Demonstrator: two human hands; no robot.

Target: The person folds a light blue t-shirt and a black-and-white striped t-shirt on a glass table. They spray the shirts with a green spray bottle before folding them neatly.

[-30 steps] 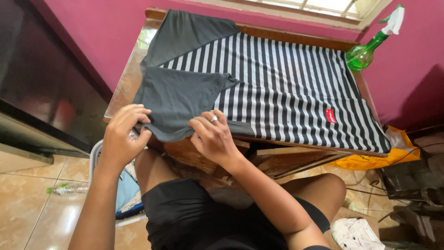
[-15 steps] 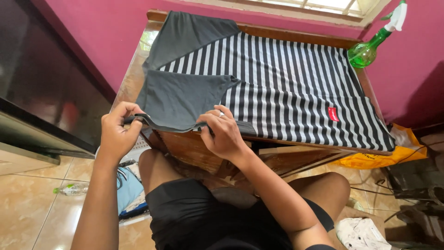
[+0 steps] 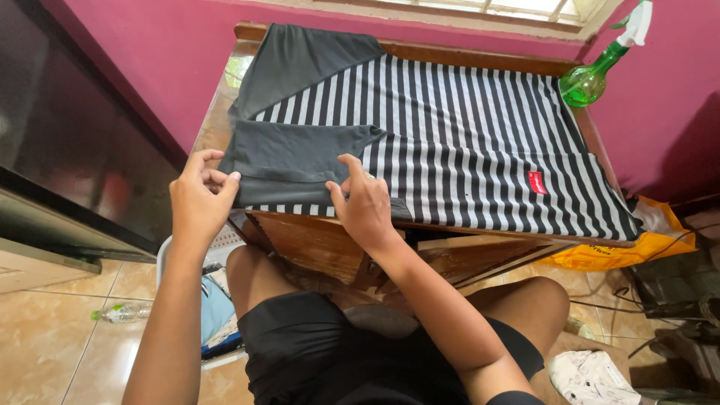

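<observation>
I see a striped shirt point(image 3: 465, 142) spread flat on a wooden tabletop point(image 3: 315, 240). It has black and white stripes and plain grey sleeves. One grey sleeve point(image 3: 296, 154) is folded in over the near left part of the shirt.

My left hand point(image 3: 199, 202) is at the near left edge of the shirt. Its grip is together, pinching the grey cloth at the corner. My right hand point(image 3: 367, 206) lies on the near edge too, just right of the grey sleeve. Its fingers point(image 3: 351, 169) are spread apart and press down flat on the cloth, so it holds nothing.

Half a second ago both hands had the near edge lifted up off the wood. Now that edge is down again and lies smooth. I think the fold on this side is laid down and is being patted flat.

A small red tag point(image 3: 537, 182) sits on the right part of the shirt. A green spray bottle point(image 3: 592, 75) stands at the far right corner. Something yellow point(image 3: 637, 244) hangs low on the right. A clear bottle point(image 3: 124, 313) lies on the floor at the near left.
</observation>
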